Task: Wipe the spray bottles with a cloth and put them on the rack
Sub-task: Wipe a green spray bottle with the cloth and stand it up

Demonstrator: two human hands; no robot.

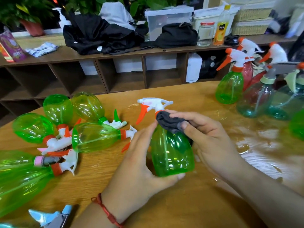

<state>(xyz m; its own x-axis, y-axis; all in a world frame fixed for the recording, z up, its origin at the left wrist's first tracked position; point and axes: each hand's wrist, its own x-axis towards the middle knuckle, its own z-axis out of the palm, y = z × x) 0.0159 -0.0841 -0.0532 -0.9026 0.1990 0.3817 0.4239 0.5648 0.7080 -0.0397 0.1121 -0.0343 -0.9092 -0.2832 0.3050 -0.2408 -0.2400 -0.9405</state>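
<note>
Wooden table (181, 203), green spray bottles (92, 137) lying at left, upright bottles (229, 88) standing at right

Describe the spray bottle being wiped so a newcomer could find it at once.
Look to the middle of the wooden table, where two hands meet. The left hand grips a green spray bottle while the right hand holds a dark cloth to its neck. Unlike the green bottles lying to its left, it is upright.

No legible text on anything.
</note>
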